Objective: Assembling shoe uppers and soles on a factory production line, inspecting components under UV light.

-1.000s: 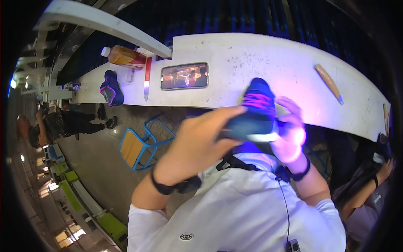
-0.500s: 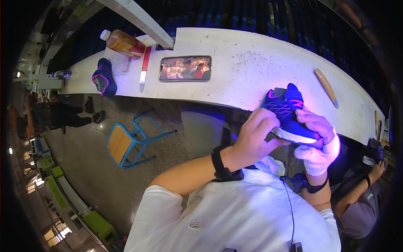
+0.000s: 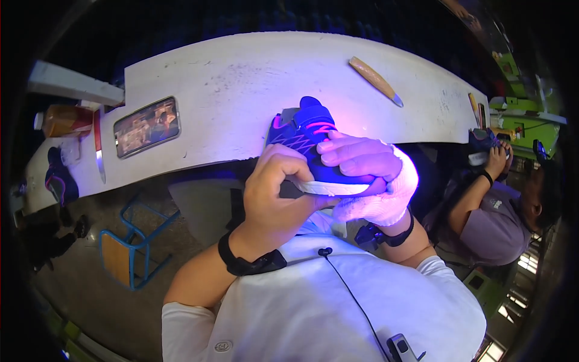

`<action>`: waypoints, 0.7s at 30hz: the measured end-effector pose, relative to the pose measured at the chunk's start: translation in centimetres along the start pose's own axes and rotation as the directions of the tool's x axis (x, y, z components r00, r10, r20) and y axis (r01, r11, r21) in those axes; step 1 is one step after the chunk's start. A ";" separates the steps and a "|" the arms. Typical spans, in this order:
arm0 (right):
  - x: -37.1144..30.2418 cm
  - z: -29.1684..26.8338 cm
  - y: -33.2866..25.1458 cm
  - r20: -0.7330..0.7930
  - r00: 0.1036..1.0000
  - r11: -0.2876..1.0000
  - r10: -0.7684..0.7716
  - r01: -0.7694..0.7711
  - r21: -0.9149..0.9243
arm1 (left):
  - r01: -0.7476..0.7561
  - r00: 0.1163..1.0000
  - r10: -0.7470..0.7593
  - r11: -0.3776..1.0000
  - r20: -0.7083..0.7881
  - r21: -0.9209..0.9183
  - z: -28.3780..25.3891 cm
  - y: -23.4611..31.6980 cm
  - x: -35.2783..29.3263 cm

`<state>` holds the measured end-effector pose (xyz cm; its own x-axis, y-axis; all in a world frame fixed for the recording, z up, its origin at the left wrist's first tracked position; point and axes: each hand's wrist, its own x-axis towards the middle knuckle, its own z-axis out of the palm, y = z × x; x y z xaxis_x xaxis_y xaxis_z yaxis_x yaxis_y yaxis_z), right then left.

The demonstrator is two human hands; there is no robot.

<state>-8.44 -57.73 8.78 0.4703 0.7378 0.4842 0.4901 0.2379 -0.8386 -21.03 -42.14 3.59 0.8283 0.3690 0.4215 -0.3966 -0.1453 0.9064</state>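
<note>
A dark blue sneaker (image 3: 309,130) with pink laces, a zigzag pattern and a white sole (image 3: 338,189) is held just off the near edge of the table, bathed in violet light. My right hand (image 3: 371,172), in a white glove with bare fingertips, wraps the toe end, fingers over the upper. Curled against the sole's near left side is my left hand (image 3: 271,193), its thumb and forefinger closed at the sole edge. Whether a small piece sits between those fingertips cannot be seen.
On the white table (image 3: 223,78) lie a phone (image 3: 148,128), a wooden-handled knife (image 3: 375,80) and a red-handled knife (image 3: 99,148). A bottle (image 3: 66,120) and another sneaker (image 3: 59,175) are at left. A blue-framed stool (image 3: 129,247) stands on the floor. A co-worker (image 3: 494,223) sits at right.
My view has swung to the right, so the table's contents appear farther left and the co-worker shows more fully. Both hands keep hold of the sneaker in nearly the same grip.
</note>
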 end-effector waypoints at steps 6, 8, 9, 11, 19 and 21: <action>-3.0 -2.0 1.8 -0.217 0.975 0.996 0.045 -0.027 0.087 | 0.028 0.992 -0.076 0.910 0.100 0.414 1.4 0.1 2.3; -5.5 -3.6 4.5 -0.319 0.937 0.932 0.144 -0.020 0.362 | -0.138 0.972 0.024 0.863 0.233 0.486 2.0 -1.3 3.1; -5.9 -4.7 4.7 -0.294 0.925 0.941 0.240 -0.148 0.303 | -0.192 0.955 0.031 0.822 0.295 0.536 2.4 -1.5 4.0; -6.3 -6.7 3.5 -0.192 0.882 0.901 0.431 -0.411 0.136 | -0.244 0.919 0.002 0.788 0.394 0.565 3.2 -1.1 5.2; -6.2 -7.5 4.1 -0.201 0.849 0.736 0.488 -0.524 -0.428 | -0.119 0.877 -0.135 0.868 0.460 0.482 -0.5 -3.5 7.3; -9.1 -8.5 6.5 -0.340 0.654 0.708 0.675 -0.705 0.050 | -0.096 0.893 -0.112 0.899 0.435 0.428 -4.0 -3.2 7.7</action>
<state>-3.28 -68.29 1.07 0.8884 0.4284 -0.1647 -0.0211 -0.3204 -0.9471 -14.97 -35.18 3.87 0.9565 -0.0535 0.2868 -0.2667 -0.5585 0.7855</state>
